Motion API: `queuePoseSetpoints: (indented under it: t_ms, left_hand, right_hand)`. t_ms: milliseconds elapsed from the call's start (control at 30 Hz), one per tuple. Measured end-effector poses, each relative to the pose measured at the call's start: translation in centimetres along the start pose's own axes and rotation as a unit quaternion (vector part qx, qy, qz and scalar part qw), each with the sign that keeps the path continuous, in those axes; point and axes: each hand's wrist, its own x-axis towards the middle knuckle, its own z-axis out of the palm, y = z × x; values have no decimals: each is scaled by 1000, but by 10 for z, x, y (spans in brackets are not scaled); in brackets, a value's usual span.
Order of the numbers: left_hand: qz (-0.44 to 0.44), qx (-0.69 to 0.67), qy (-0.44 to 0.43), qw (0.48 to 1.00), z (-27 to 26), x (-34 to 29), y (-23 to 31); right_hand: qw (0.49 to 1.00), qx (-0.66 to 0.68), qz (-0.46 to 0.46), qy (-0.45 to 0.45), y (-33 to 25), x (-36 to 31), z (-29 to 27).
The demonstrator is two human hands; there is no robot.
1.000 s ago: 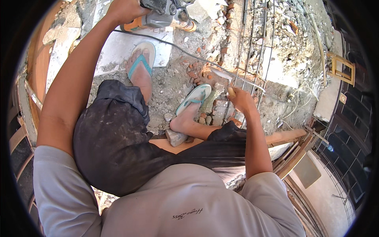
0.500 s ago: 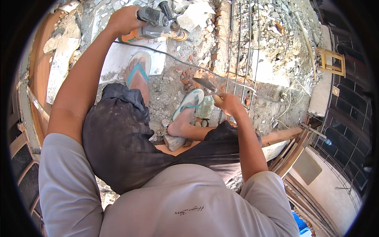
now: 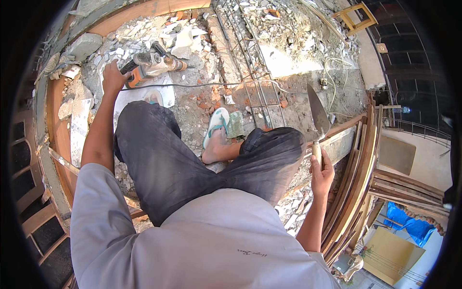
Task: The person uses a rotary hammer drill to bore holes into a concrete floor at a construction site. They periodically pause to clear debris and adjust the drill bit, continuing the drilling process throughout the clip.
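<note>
An orange and grey rotary hammer drill point(image 3: 153, 66) lies on its side on the rubble, its chuck pointing right. My left hand point(image 3: 113, 78) is at the back end of its dark handle, with thumb and fingers apart; whether the fingertips still touch the handle is hard to see. Over on the right, my right hand point(image 3: 321, 171) is closed round the pale handle of a pointed trowel point(image 3: 318, 114). The trowel's blade stands tip away from me, above the ground beside my right knee.
A dark power cord point(image 3: 207, 85) runs rightward from the drill. Beyond my sandalled foot point(image 3: 216, 129) lies a steel rebar cage point(image 3: 255, 77) among broken brick. Stacked timber planks point(image 3: 353, 178) flank my right arm. A yellow wooden frame point(image 3: 355, 18) stands at the far right.
My right hand has swung right and nearer to me with the trowel, lifting it from beside my foot. My left hand has slid from its grip on the drill to the handle's back end. The view has turned.
</note>
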Motion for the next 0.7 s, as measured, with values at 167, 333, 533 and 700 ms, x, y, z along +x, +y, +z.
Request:
queuePoseSetpoints:
  t_ms: [167,333,533,700]
  left_hand:
    - [-106,-32,39,993,-11,-64,-18]
    - [69,23,-49,996,17,-117,-19]
    - [130,103,18,986,76,-132,1]
    - [122,43,-32,991,65,-125,5]
  right_hand:
    - [986,109,37,121,62,-41,-23]
    - [925,321,134,151,88,-42,-16]
    - [902,377,149,148,86,-47,-25]
    - [933,309,118,144,94,-65,-33]
